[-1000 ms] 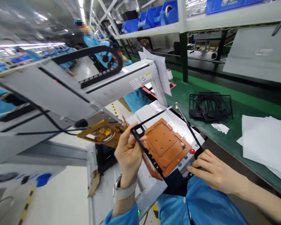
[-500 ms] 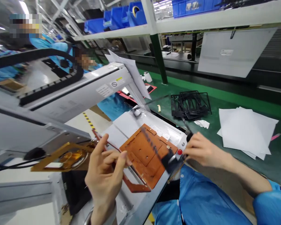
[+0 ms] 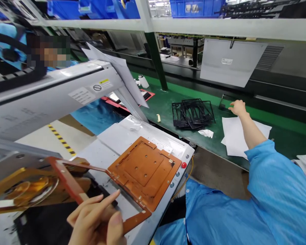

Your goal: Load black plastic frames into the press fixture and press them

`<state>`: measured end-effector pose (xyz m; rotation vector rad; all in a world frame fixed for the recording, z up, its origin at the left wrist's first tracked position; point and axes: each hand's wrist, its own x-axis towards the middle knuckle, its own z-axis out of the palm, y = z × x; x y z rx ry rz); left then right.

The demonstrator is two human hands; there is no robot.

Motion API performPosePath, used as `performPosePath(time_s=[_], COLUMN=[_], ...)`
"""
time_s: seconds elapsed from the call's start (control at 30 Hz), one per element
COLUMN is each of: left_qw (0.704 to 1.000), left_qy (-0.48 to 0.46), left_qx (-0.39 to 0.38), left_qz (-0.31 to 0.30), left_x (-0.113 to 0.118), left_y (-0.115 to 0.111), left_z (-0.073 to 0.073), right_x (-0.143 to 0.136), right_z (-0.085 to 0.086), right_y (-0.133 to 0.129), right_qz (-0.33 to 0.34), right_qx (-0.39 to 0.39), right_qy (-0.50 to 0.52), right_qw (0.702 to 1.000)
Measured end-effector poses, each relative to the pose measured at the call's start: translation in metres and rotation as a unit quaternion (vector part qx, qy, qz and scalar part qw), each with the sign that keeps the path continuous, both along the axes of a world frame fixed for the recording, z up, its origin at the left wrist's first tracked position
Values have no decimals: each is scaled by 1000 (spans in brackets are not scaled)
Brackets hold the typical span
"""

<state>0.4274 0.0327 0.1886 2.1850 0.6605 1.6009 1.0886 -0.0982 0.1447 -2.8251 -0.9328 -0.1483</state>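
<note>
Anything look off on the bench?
Just untidy: the black frames lie in a skewed, overlapping pile on the green bench instead of squared up, and a crumpled-looking white scrap lies loose beside them. No spill or obvious damage visible.

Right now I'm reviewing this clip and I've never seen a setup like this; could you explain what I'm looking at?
There is no robot here: the view comes from one camera worn on a person's head, looking forward and down at two bare hands.

In front is a grey machine beam above a white machine bed. On the bed lies an orange plate, with an orange-red frame tilted up beside it. The left hand is at that frame; whether it grips it is unclear.

The right hand reaches over the green bench, beside a small dark piece; I can't tell whether it holds it. Black frames and white sheets also lie there.
</note>
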Motion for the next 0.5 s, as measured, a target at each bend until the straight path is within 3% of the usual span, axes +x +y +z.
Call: performPosePath(time_s=[0.1, 0.33, 0.5], left_qw=[1000, 995, 998], left_qy=[14, -17, -17], left_qx=[8, 95, 64], left_qz=[-8, -35, 4], left_x=[4, 10, 9], left_y=[-2, 10, -2], left_z=[3, 2, 7], right_x=[-21, -98, -112], right_z=[-14, -57, -61], right_y=[17, 52, 55], right_qz=[31, 277, 314], right_qx=[19, 10, 6], right_qy=[-12, 50, 48], right_qw=[999, 960, 948])
